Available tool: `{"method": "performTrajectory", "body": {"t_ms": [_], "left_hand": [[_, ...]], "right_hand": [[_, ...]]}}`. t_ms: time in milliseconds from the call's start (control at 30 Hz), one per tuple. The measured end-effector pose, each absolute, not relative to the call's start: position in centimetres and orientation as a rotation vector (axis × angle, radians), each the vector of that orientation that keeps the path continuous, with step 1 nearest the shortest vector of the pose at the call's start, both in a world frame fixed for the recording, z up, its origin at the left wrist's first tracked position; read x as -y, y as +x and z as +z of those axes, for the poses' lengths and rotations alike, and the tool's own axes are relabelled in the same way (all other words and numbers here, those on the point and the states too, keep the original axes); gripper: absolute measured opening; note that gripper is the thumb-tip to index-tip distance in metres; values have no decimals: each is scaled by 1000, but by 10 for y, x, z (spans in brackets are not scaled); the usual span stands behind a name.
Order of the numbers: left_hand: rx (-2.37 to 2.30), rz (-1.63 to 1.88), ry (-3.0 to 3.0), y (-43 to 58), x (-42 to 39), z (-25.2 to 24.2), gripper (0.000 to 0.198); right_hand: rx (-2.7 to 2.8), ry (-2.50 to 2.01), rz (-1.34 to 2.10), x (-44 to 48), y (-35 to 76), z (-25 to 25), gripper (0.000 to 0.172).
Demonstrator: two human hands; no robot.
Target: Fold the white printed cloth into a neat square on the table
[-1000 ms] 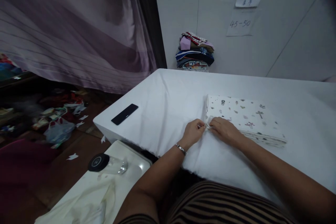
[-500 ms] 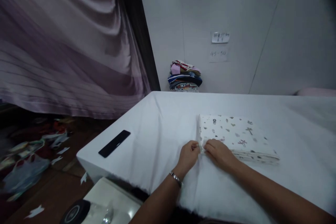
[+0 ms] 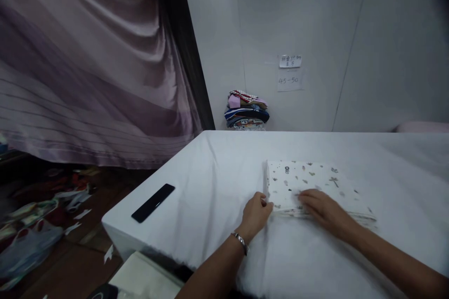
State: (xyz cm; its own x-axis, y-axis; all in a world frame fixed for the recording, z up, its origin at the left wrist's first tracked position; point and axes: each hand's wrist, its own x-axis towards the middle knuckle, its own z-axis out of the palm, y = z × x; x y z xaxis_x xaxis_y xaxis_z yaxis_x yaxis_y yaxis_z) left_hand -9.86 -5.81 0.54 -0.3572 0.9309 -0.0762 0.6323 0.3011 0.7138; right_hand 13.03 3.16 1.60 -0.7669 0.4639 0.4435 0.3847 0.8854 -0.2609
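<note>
The fingers [image 3: 264, 200] of your left hand [image 3: 257, 212] are curled in, tips against the near left corner of the folded cloth [image 3: 308, 180]; whether they pinch the edge or only press against it cannot be told. Your right hand [image 3: 324, 208] lies palm down on the near part of the same cloth, its fingers stretched out and held close together, pointing toward the left of the frame. The two hands are near each other but apart. The cloth is white with small scattered prints, folded into a flat rectangle, and it lies right of the frame's centre on the white-covered worktop [image 3: 217, 173], close to the edge nearest you. A metal bracelet [image 3: 240, 240] sits on your left wrist. A dark phone [image 3: 153, 202] lies flat near the worktop's left corner, well apart from the cloth. Past the far edge, against the wall, stands a stack of folded clothes [image 3: 246, 110] in mixed colours, with two paper notes [image 3: 289, 70] stuck to the wall above and to its right. A mauve curtain [image 3: 87, 79] fills the upper left of the frame, and bags and scraps [image 3: 31, 224] litter the floor at lower left.
</note>
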Motion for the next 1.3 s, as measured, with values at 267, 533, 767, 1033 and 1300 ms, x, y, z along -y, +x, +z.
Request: {"method": "performTrajectory", "body": {"t_ms": [267,533,767,1033,1300], "left_hand": [[-2058,839,1377,-100,54,-2,30],[-2131,703,1581,-96,43,33,51],[-2060,636,1996,-63,-23,41,61],[-2150,504,1798,-77,-41,3,70],[-2161,673,1773,-82,-45,8,58]], "right_hand": [[2472,-1304,181,-66,229,-43,59],[2572,-1403,289,-58,220,-22,62],[2537,-1343,180,-100,184,4,60],[2494,-1451,206,-119,183,-25,65],[2028,-1565,434,-152,200,-22,55]]}}
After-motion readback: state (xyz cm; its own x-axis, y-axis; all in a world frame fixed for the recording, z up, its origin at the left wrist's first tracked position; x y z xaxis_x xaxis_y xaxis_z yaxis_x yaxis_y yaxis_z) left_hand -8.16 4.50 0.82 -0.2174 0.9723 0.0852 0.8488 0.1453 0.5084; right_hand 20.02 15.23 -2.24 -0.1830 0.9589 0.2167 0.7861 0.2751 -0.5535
